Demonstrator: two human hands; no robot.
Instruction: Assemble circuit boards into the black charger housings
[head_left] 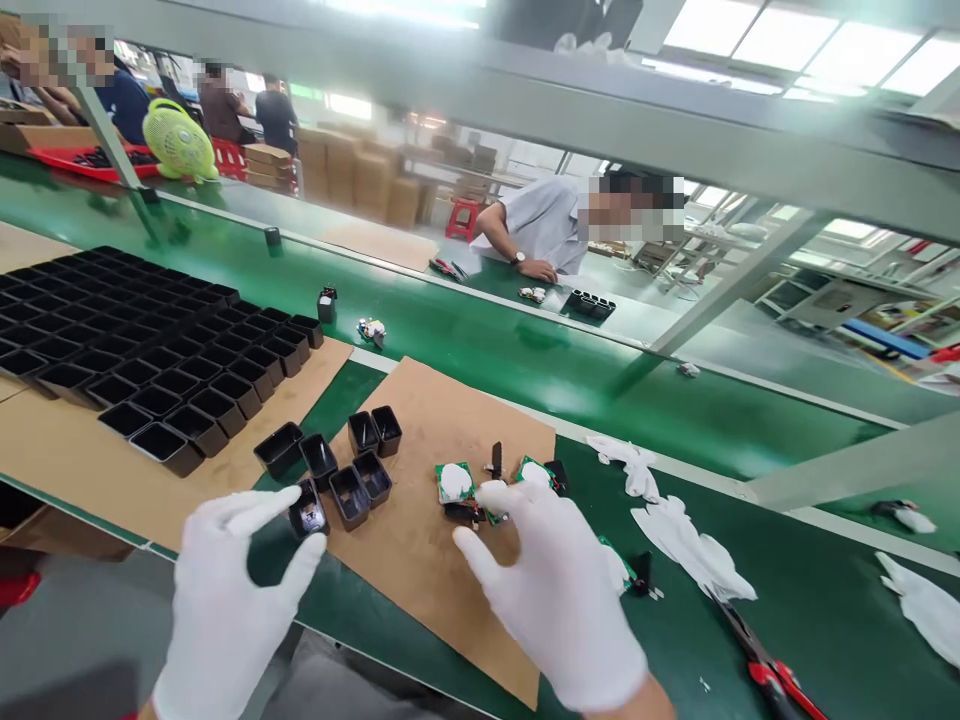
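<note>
My left hand (232, 590), in a white glove, has its thumb and forefinger at opposite sides of a small black plastic box (310, 516). Something pale shows inside that box. Several more black boxes (350, 495) stand close by on the cardboard sheet (431, 405). My right hand (551, 580), gloved too, hovers with thumb and fingers apart over a group of small parts. Around its fingertips lie a green circuit board with a white round piece (454, 482), a second such board (535, 472) and a black part (465, 513). Another board (615, 565) is partly hidden behind this hand.
Rows of black boxes (150, 340) cover the left side. White gloves (694, 545) and red-handled pliers (772, 670) lie at right. Across the green bench, a person (540, 215) leans near small parts. A metal post (739, 285) slants up beyond, and a yellow-green fan (178, 140) stands far left.
</note>
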